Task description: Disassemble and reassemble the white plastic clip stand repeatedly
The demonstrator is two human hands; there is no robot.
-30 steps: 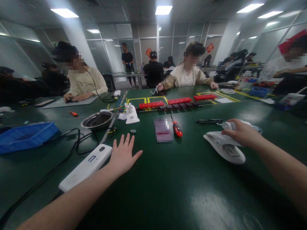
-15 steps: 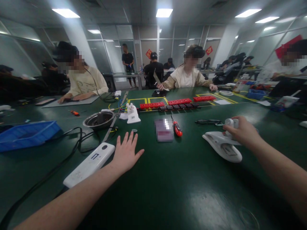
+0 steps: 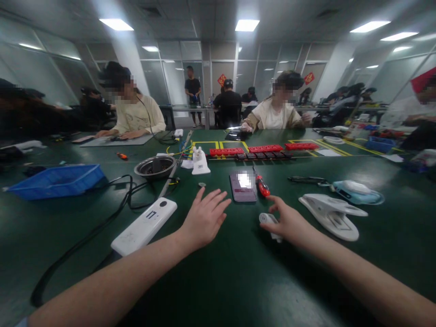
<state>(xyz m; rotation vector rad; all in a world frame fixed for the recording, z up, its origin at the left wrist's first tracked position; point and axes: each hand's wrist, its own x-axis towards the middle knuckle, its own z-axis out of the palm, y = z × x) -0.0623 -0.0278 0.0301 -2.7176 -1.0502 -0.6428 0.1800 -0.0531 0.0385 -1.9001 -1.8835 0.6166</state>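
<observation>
A small white plastic part (image 3: 271,227) with a round end is in my right hand (image 3: 289,222), its thumb on the part and the index finger curved above it. My left hand (image 3: 207,217) is open over the green table, palm down, fingers stretched out and nothing in them. Between and beyond the hands lies a phone (image 3: 243,193), with a red-and-black screwdriver (image 3: 262,185) beside it. A white paddle-shaped plastic piece (image 3: 332,217) rests right of my right hand. Close to my left fingertips is a small round disc (image 3: 202,184).
A white power bank marked 17 (image 3: 145,226) and black cables (image 3: 129,195) lie left. Behind them are a blue tray (image 3: 57,184) and a metal bowl (image 3: 138,171). A white stand (image 3: 200,162), red plastic strips (image 3: 226,151) and a light-blue device (image 3: 356,193) are farther back. People sit opposite.
My right hand has moved left with the white part, away from the paddle-shaped piece, uncovering the light-blue device. My left hand has shifted right and turned inward. The view has shifted slightly.
</observation>
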